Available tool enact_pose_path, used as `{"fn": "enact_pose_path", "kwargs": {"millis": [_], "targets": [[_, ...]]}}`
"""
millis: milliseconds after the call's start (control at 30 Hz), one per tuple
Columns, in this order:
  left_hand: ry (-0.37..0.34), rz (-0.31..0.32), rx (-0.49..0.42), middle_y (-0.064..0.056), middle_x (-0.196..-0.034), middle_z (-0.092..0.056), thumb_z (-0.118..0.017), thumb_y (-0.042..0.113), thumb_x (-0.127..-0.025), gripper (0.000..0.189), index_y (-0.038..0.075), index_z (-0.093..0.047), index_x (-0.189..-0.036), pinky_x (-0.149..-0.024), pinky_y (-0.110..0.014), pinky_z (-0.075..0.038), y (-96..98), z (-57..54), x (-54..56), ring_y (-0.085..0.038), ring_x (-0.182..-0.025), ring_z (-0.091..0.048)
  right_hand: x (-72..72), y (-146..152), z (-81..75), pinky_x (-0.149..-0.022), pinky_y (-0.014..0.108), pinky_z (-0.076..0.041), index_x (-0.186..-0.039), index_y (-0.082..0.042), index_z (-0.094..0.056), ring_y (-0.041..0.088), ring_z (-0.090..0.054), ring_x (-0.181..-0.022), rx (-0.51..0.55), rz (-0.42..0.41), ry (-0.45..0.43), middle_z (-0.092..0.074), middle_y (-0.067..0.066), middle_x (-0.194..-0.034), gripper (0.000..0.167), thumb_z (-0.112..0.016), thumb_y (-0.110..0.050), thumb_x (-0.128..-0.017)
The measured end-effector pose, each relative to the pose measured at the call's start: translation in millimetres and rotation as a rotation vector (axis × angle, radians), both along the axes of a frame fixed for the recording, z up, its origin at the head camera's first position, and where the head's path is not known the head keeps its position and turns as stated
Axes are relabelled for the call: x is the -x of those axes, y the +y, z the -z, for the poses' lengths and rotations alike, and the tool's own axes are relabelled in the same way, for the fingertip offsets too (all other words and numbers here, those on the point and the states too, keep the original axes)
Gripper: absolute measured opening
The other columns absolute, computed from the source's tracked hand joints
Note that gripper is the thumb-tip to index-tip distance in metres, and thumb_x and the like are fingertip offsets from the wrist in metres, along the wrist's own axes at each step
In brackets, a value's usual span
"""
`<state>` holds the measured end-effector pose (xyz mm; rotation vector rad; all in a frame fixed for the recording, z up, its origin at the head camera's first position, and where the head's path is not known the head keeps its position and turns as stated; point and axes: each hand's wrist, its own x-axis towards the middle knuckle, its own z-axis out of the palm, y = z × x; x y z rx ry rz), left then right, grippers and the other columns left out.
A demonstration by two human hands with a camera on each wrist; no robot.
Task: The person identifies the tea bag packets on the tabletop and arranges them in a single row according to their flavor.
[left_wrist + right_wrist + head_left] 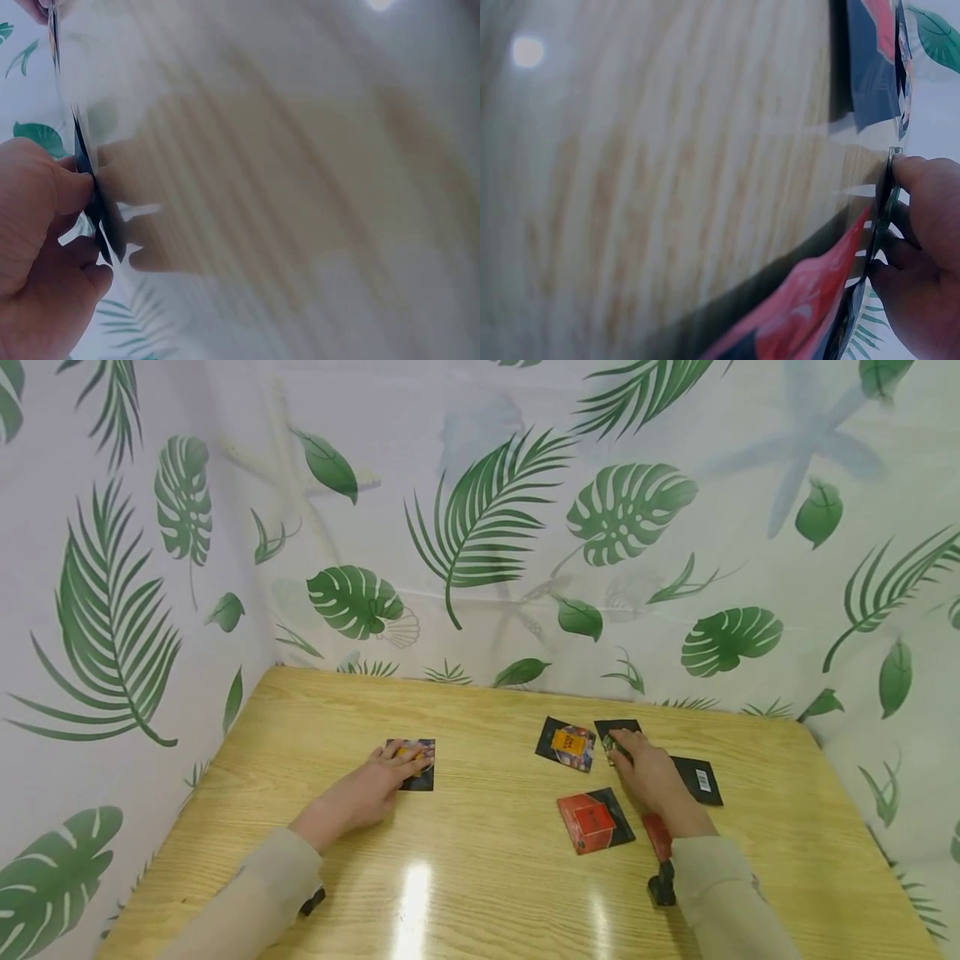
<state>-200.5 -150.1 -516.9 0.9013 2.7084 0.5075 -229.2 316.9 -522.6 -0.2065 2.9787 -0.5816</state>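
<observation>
Left hand [369,787] lies spread-fingered, ungripping, on the orange-labelled packet [422,779], far left; right hand [654,774] pinches the green-printed packet [618,727], far right. Seemingly mid-positioning, next calling for careful fingertip control.

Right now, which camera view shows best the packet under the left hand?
The head view: it shows the packet from above, its printed front partly covered by the left hand. The left wrist view shows it nearly edge-on, as a dark strip; in the right wrist view I cannot make it out.
</observation>
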Motion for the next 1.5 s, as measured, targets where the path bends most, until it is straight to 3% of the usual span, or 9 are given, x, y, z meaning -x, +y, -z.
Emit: {"fn": "enact_pose_path", "kwargs": {"millis": [267,500,633,800,1000,1333,1500], "targets": [[0.003,-0.035,-0.017,-0.019,-0.170,-0.034,-0.046,-0.012,-0.102,0.067,0.013,-0.041,-0.164,-0.127,-0.069,-0.023,-24.9,-1.3,0.8,-0.051,-0.159,-0.022,-1.5,-0.7,-1.1,-0.118,0.071,-0.036,-0.159,0.000,-0.044,0.052,-0.031,-0.153,0.001,-0.004,0.012,-0.037,0.030,-0.164,0.053,-0.051,-0.025,-0.113],[-0.041,-0.059,-0.056,-0.016,-0.171,-0.034,-0.043,-0.008,-0.106,0.062,0.016,-0.043,-0.163,-0.129,-0.067,-0.021,-38.2,-1.1,5.2,-0.050,-0.160,-0.019,-2.8,-2.0,-1.0,-0.118,0.071,-0.036,-0.158,0.000,-0.044,0.053,-0.031,-0.153,0.004,-0.001,0.014,-0.037,0.031,-0.164,0.052,-0.051,-0.024,-0.113],[-0.076,-0.072,-0.098,-0.016,-0.171,-0.033,-0.045,0.003,-0.111,0.052,0.014,-0.045,-0.161,-0.127,-0.068,-0.023,-38.4,-2.0,7.6,-0.051,-0.159,-0.019,-2.5,-2.7,-1.4,-0.119,0.071,-0.035,-0.158,0.000,-0.044,0.053,-0.031,-0.153,0.006,-0.003,0.017,-0.037,0.031,-0.164,0.052,-0.051,-0.024,-0.112],[-0.057,-0.074,-0.138,-0.020,-0.169,-0.036,-0.052,0.010,-0.111,0.048,0.010,-0.048,-0.159,-0.123,-0.073,-0.028,-37.1,-0.6,7.2,-0.055,-0.156,-0.024,-2.6,-2.9,-1.2,-0.117,0.072,-0.036,-0.158,0.001,-0.045,0.054,-0.033,-0.152,0.001,-0.010,0.026,-0.038,0.031,-0.163,0.052,-0.052,-0.023,-0.112],[-0.011,-0.068,-0.143,-0.023,-0.167,-0.038,-0.054,0.009,-0.110,0.048,0.009,-0.050,-0.158,-0.121,-0.073,-0.032,-35.2,2.2,6.0,-0.057,-0.154,-0.028,-2.8,-3.6,-1.5,-0.120,0.071,-0.034,-0.159,0.001,-0.043,0.053,-0.030,-0.154,-0.005,0.000,0.005,-0.036,0.031,-0.165,0.053,-0.050,-0.025,-0.113],[0.055,-0.051,-0.095,-0.030,-0.159,-0.047,-0.056,0.002,-0.107,0.046,-0.004,-0.053,-0.152,-0.121,-0.065,-0.038,-28.4,-6.8,4.8,-0.054,-0.151,-0.038,-3.6,-2.9,-1.5,-0.119,0.071,-0.034,-0.158,0.002,-0.044,0.053,-0.031,-0.153,-0.007,-0.015,0.019,-0.036,0.032,-0.164,0.052,-0.050,-0.024,-0.113],[0.024,-0.054,-0.076,-0.028,-0.159,-0.047,-0.057,0.002,-0.106,0.046,-0.001,-0.054,-0.152,-0.121,-0.063,-0.039,-26.3,-10.1,8.2,-0.051,-0.151,-0.039,-2.4,-2.8,-4.1,-0.120,0.070,-0.034,-0.158,0.002,-0.044,0.054,-0.032,-0.152,-0.027,-0.025,0.010,-0.037,0.032,-0.164,0.052,-0.050,-0.023,-0.113]]}}
